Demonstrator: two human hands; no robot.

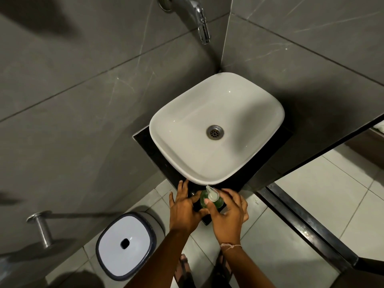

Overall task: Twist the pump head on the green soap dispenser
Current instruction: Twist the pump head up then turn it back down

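At the near corner of the black counter point(145, 142), just in front of the white sink point(178, 154), stands the green dispenser point(218, 203) with its pale pump head point(213, 194) on top, spout pointing up toward the basin. The left hand point(184, 210) lies at the bottle's left side with fingers spread, palm down on the counter edge; whether it actually touches the bottle I cannot tell. The right hand point(228, 215) cups round from the right, thumb tip against the collar below the pump and the fingers curved behind the bottle, so it looks to be closing on the pump rather than fully pinching it. To do the twist well, the left hand would need to close firmly around the green body so the bottle cannot spin or slide off the corner, which is close to the drop. The right should take the pump by its collar or neck, not the thin spout, and turn about the upright axis without pressing down, lest soap squirt out. A wet, smooth bottle will likely slip, so grip low and steady.
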